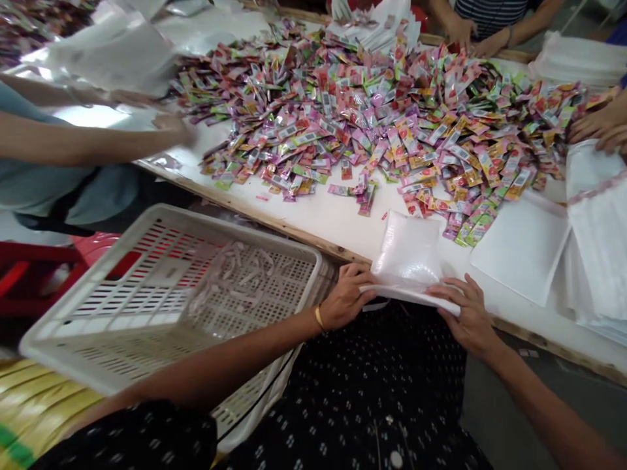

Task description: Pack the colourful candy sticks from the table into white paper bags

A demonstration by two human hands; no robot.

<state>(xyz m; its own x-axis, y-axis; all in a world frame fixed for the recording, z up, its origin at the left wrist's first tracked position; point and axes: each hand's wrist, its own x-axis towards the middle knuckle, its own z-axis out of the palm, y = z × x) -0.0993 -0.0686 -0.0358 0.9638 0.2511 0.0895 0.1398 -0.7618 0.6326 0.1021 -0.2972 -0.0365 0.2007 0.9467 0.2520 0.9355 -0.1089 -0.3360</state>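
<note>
Entry: one translucent white plastic bag [409, 245], plump, contents not legible; lying at the near table edge, right of the crate, its near end drawn into a flat band over the edge.

Your left hand [347, 297]: fingers and thumb pinched on the band's left end. Your right hand [467, 313]: thumb under, fingers over, pinched on its right end.

Surroundings: white table [313, 212], wooden-edged; heap of printed foil sachets [343, 117] across its middle and far side; flat white bag [522, 245] to your right, beside a stack of white bags [595, 241]; at left, white plastic crate [235, 227] with pale strips [240, 277] inside.

Step in hand, as judged: flattening or folding the bag's near end. The next move calls for level hands, even tension and a straight crease, without squeezing the plump part.
</note>
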